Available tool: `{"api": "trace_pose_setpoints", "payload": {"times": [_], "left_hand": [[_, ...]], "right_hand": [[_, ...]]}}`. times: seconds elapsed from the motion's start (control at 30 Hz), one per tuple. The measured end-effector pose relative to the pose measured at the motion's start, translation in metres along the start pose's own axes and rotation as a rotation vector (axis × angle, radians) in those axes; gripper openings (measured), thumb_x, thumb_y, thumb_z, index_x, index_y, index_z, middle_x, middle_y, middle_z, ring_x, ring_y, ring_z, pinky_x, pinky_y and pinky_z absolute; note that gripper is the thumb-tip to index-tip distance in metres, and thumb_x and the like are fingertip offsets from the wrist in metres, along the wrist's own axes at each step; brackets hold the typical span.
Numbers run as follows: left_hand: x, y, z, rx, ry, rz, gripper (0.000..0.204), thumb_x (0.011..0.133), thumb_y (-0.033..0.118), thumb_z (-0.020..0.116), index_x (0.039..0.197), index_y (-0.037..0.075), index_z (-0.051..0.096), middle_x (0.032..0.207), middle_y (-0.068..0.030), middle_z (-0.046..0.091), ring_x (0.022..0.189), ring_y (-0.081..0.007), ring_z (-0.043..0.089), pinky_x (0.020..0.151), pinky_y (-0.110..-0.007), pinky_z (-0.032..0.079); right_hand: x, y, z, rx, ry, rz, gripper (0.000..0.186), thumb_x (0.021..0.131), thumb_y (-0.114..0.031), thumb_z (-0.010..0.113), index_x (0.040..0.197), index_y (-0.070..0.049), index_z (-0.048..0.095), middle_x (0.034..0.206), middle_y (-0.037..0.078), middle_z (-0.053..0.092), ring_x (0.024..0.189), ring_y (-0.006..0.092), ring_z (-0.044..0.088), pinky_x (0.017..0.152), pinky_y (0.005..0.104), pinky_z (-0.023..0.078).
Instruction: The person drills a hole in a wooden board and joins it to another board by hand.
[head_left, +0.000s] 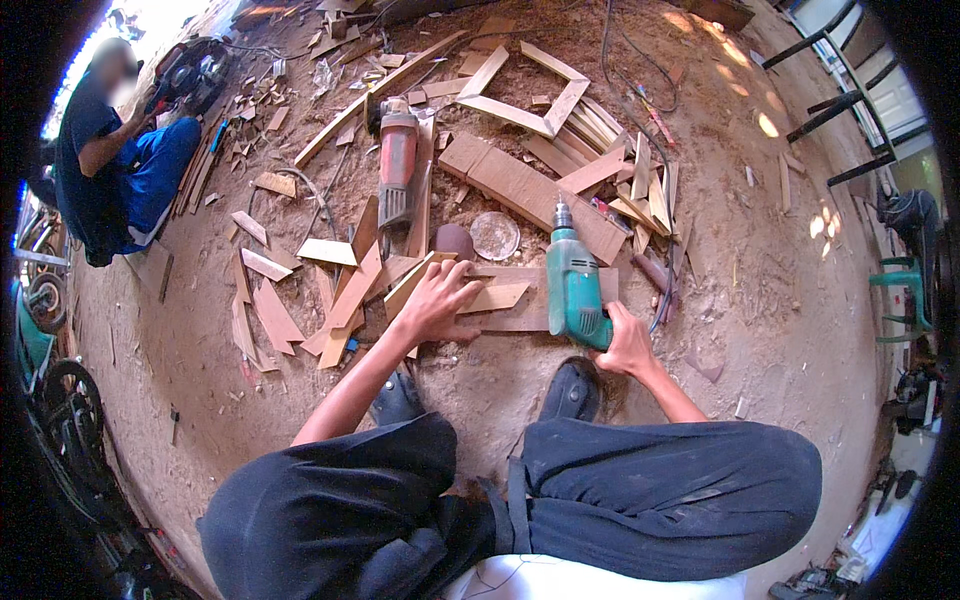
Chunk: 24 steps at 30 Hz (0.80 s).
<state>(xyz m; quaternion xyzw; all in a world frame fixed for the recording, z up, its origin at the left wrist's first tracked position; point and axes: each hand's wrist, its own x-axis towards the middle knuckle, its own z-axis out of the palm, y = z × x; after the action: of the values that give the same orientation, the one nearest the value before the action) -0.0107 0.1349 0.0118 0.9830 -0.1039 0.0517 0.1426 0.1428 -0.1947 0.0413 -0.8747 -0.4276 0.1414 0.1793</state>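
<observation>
My right hand (pixel 627 342) is wrapped round the grip of a green power drill (pixel 575 285), which has its chuck and bit pointing away from me. The drill's body lies over a flat wooden board (pixel 515 318) on the ground in front of my feet. My left hand (pixel 437 303) is curled over a short, angle-cut wood piece (pixel 497 297), thumb on the near side and fingers on the far side. Another wood strip (pixel 404 288) sits against its fingers. Part of the wood under my palm is hidden.
A red angle grinder (pixel 398 170) stands among scattered offcuts beyond my left hand. Farther off lie a wooden frame (pixel 530 88), a long thick board (pixel 535 195) and a round lid (pixel 495 236). A cable (pixel 668 270) trails right of the drill. Another person (pixel 120 160) sits far left.
</observation>
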Motion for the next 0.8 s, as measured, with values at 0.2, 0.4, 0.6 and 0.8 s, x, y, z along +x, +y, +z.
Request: {"api": "trace_pose_setpoints", "payload": {"times": [0.2, 0.4, 0.6, 0.8], "left_hand": [[-0.005, 0.008, -0.002, -0.054, -0.026, -0.032, 0.069, 0.059, 0.05, 0.076, 0.113, 0.01, 0.059, 0.125, -0.0194, 0.046, 0.114, -0.0333, 0.044, 0.097, -0.043, 0.034], [-0.007, 0.014, 0.005, -0.021, -0.071, -0.105, 0.083, 0.059, 0.051, 0.077, 0.129, 0.016, 0.048, 0.136, -0.0189, 0.039, 0.124, -0.0357, 0.038, 0.1, -0.048, 0.032], [0.005, 0.039, 0.017, -0.095, -0.027, -0.158, 0.094, 0.064, 0.054, 0.074, 0.142, 0.02, 0.035, 0.142, -0.0197, 0.031, 0.132, -0.0399, 0.028, 0.106, -0.054, 0.026], [0.007, 0.041, 0.024, -0.018, 0.035, -0.114, 0.089, 0.068, 0.053, 0.071, 0.143, 0.019, 0.036, 0.139, -0.022, 0.033, 0.127, -0.0424, 0.031, 0.103, -0.055, 0.028]], "right_hand": [[0.006, 0.007, -0.008, -0.253, -0.063, -0.1, 0.064, 0.044, -0.008, 0.076, 0.101, -0.003, 0.048, 0.093, 0.015, 0.052, 0.079, 0.0365, 0.06, 0.068, 0.0435, 0.05], [0.007, -0.001, -0.008, -0.422, -0.067, -0.046, 0.067, 0.047, -0.009, 0.08, 0.104, -0.005, 0.046, 0.093, 0.015, 0.053, 0.081, 0.0347, 0.061, 0.069, 0.0433, 0.05], [0.006, 0.001, -0.006, -0.201, -0.093, -0.009, 0.061, 0.05, -0.012, 0.078, 0.105, -0.002, 0.051, 0.09, 0.017, 0.059, 0.079, 0.0361, 0.062, 0.073, 0.0467, 0.049], [0.003, -0.035, -0.024, 0.641, 0.007, 0.162, 0.036, 0.063, -0.01, 0.067, 0.098, -0.002, 0.059, 0.08, 0.01, 0.063, 0.072, 0.0195, 0.063, 0.062, 0.0333, 0.048]]}}
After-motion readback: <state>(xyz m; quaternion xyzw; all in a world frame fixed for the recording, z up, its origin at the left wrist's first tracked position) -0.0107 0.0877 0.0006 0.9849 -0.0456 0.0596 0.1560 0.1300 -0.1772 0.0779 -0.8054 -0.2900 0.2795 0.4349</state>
